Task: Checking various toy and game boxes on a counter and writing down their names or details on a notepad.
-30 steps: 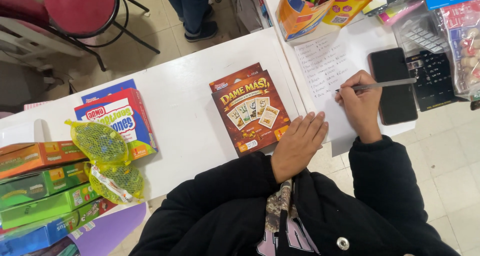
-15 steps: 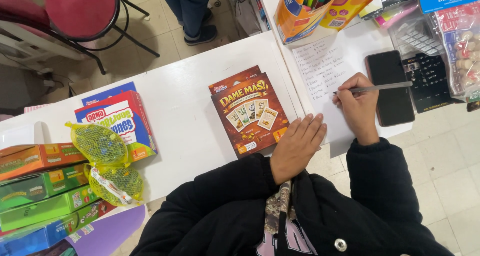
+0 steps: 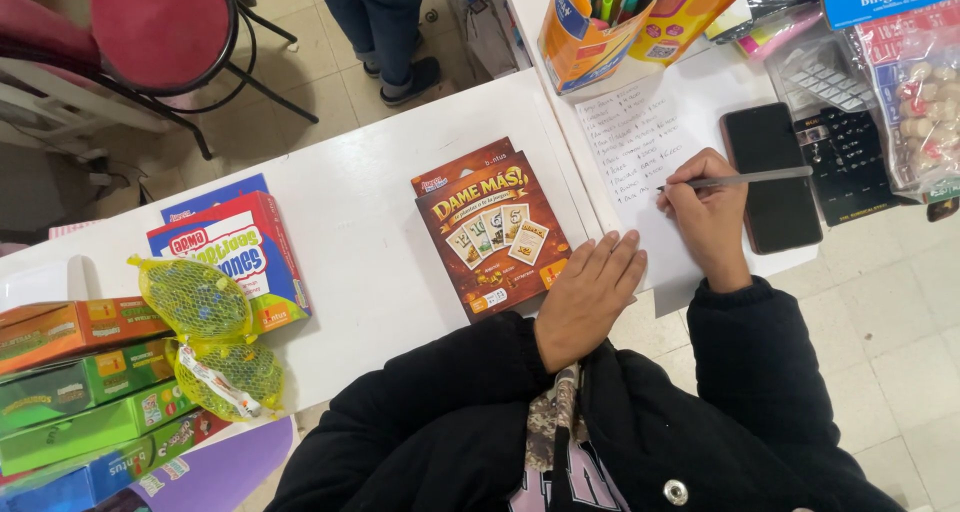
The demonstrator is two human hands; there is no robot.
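Note:
My right hand (image 3: 706, 215) grips a grey pen (image 3: 745, 179) with its tip on a white sheet of paper (image 3: 640, 147) covered in handwritten lines. My left hand (image 3: 590, 292) rests flat, fingers apart, on the white table (image 3: 350, 222), partly on the sheet's lower left edge. Just left of that hand lies a brown card-game box (image 3: 492, 228), stacked on another one. A black phone (image 3: 772, 177) lies face down to the right of my writing hand.
A black calculator (image 3: 848, 162) and a bag of wooden pieces (image 3: 920, 107) sit at the right. An orange pen holder (image 3: 590, 17) stands behind the paper. Two yellow net bags of marbles (image 3: 205, 332), a red-blue box (image 3: 235, 247) and stacked green boxes (image 3: 80, 392) lie left. A red stool (image 3: 160, 27) and a person's legs (image 3: 385, 22) are beyond.
The hands stay on the paper; my right hand with the pen has barely shifted while writing. The view has drifted slightly.

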